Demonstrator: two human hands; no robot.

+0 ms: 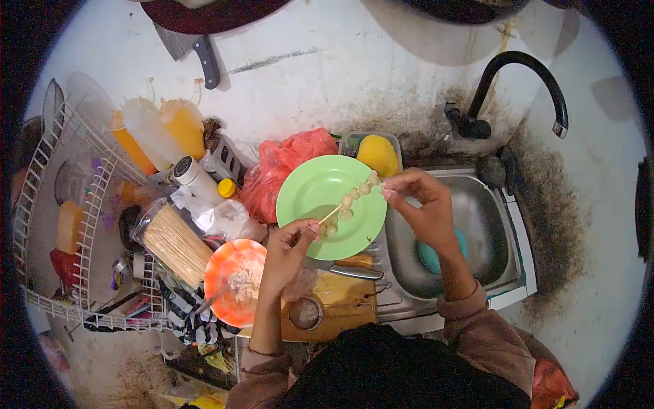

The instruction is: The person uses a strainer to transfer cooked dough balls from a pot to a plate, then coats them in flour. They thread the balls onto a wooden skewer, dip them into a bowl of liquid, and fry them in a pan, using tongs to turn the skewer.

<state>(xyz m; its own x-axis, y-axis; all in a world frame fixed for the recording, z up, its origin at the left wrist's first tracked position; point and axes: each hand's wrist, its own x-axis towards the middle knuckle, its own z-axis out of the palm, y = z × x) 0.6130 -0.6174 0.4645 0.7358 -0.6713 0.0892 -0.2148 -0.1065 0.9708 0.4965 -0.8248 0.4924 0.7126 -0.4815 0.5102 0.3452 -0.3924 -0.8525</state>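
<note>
My left hand (291,247) pinches the bare lower end of a thin wooden skewer (330,215). Several small pale balls, like meatballs (347,202), are threaded along its upper part. My right hand (424,199) has thumb and forefinger closed at the skewer's top end, against the last pale piece (373,178); the exact contact is hard to make out. Beneath the skewer is a light green plate (300,191), with a few pale balls lying on it near my left fingertips.
A steel sink (487,204) with a black tap (524,58) is on the right. To the left are an orange-rimmed bowl (219,262), a bag of skewers (176,238) and a white wire rack (88,238). A knife (355,272) lies below the plate; a red plastic bag (262,184) sits behind.
</note>
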